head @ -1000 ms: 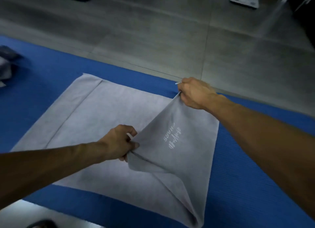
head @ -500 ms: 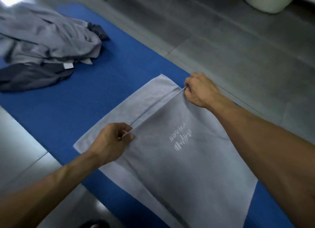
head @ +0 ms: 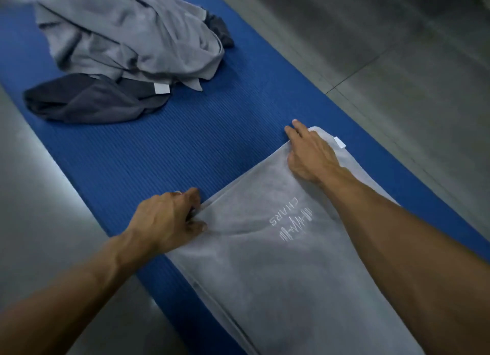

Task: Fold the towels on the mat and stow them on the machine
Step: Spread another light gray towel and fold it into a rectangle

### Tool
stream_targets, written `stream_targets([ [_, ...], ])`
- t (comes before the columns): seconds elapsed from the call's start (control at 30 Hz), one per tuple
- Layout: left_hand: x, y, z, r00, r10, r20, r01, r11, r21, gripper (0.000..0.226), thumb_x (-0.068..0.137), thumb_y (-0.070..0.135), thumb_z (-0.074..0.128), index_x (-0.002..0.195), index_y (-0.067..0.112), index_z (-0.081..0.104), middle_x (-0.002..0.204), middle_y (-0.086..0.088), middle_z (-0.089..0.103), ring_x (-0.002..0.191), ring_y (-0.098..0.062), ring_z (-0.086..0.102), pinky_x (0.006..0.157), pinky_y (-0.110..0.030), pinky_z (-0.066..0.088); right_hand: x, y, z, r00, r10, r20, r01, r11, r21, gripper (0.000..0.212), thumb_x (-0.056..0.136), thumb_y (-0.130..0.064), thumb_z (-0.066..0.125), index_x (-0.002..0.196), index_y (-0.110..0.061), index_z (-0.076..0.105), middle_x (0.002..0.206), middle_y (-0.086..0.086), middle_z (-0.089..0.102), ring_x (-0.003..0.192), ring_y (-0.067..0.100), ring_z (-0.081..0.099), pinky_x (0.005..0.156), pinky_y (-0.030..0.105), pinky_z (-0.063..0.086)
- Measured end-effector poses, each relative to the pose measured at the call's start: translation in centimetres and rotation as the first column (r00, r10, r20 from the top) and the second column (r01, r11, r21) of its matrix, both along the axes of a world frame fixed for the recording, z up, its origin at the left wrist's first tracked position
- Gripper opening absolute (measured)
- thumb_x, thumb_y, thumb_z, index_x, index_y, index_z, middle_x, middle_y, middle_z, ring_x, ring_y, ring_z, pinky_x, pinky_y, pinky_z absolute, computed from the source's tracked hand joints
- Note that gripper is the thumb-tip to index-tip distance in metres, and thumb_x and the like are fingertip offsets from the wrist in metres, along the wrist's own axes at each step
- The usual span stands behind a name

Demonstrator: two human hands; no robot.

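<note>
A light grey towel [head: 265, 262] with a white "CHARS" logo lies folded in half on the blue mat [head: 164, 153]. My left hand [head: 169, 216] pinches the towel's near left corner between thumb and fingers. At the far corner my right hand [head: 310, 153] rests flat on the cloth with its fingers spread, the fingertips reaching onto the mat. A small white tag [head: 340, 142] sticks out beside that hand. Further along the mat sits a heap of unfolded light grey towels [head: 132, 33] with a dark grey towel [head: 90, 100] under its near side. The machine is not in view.
Grey floor tiles [head: 384, 63] run along the mat's right side, and a pale glossy floor strip [head: 39, 195] borders its left side. A bare stretch of blue mat separates the folded towel from the heap.
The upper layer of the towel has been carried across and laid down, so its edges now meet. My right hand has let go and flattened. The camera has swung left toward the heap.
</note>
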State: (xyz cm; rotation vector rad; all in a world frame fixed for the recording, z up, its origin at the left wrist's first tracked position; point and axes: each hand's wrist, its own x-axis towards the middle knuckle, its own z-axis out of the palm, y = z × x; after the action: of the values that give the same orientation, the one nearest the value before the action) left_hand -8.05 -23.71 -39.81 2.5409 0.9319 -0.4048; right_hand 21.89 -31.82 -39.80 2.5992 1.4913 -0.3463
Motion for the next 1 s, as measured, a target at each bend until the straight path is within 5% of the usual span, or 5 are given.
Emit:
stream_targets([
  [0.2, 5.8, -2.8, -1.0, 0.855, -0.432, 0.287, 0.333, 0.882, 0.335, 0.060, 0.081, 0.045, 0.035, 0.121, 0.011, 0.064, 0.122, -0.010, 0.062, 0.110, -0.030, 0.061, 0.086, -0.040, 0.053, -1.8, -3.1, -1.5, 0.994, 0.028, 0.104, -0.056, 0.960, 0.276, 0.038, 0.095, -0.031, 0.035, 0.122, -0.012, 0.053, 0.134, 0.006, 0.050, 0.117, 0.026, 0.049, 0.095, 0.043, 0.041],
  [0.33, 9.9, -5.3, -3.2, 0.843, -0.489, 0.225, 0.454, 0.870, 0.193, 0.062, 0.096, 0.047, 0.028, 0.148, 0.014, 0.036, 0.154, -0.009, 0.035, 0.144, -0.027, 0.027, 0.118, -0.046, 0.015, 0.9, -3.9, -2.4, 1.000, -0.009, 0.003, 0.009, 0.997, 0.082, 0.053, 0.102, -0.041, 0.019, 0.150, -0.020, 0.031, 0.160, 0.001, 0.024, 0.146, 0.022, 0.022, 0.117, 0.048, 0.020],
  [0.67, 10.2, -5.5, -4.1, 0.858, -0.483, 0.176, 0.458, 0.874, 0.165, 0.112, 0.072, 0.092, 0.020, 0.153, 0.022, -0.009, 0.161, -0.003, -0.012, 0.147, -0.023, -0.018, 0.118, -0.043, -0.014, 2.3, -7.1, -3.4, 0.999, 0.046, -0.007, -0.046, 0.999, 0.021, 0.067, 0.096, -0.062, 0.004, 0.155, -0.032, 0.002, 0.163, -0.008, -0.010, 0.150, 0.013, -0.010, 0.120, 0.040, -0.006],
  [0.8, 10.3, -5.4, -4.1, 0.858, -0.497, 0.130, 0.476, 0.865, 0.161, 0.117, 0.067, 0.096, 0.021, 0.152, 0.024, -0.013, 0.160, -0.003, -0.018, 0.145, -0.023, -0.024, 0.117, -0.044, -0.016, 6.8, -8.4, -3.5, 0.927, -0.376, 0.001, 0.376, 0.926, 0.020, 0.065, 0.099, -0.056, 0.009, 0.156, -0.026, -0.001, 0.164, -0.003, -0.008, 0.150, 0.015, -0.010, 0.121, 0.049, -0.004],
  [1.0, 10.7, -8.6, -3.2, 0.814, -0.500, 0.294, 0.467, 0.866, 0.180, 0.092, 0.074, 0.056, 0.046, 0.150, 0.008, 0.026, 0.156, -0.019, 0.025, 0.147, -0.036, 0.014, 0.118, -0.055, 0.010, -3.1, -13.6, -2.1, 0.950, -0.283, -0.131, 0.311, 0.894, 0.323, 0.064, 0.098, -0.049, 0.017, 0.154, -0.017, 0.022, 0.163, 0.003, 0.013, 0.150, 0.018, 0.009, 0.120, 0.038, 0.008],
])
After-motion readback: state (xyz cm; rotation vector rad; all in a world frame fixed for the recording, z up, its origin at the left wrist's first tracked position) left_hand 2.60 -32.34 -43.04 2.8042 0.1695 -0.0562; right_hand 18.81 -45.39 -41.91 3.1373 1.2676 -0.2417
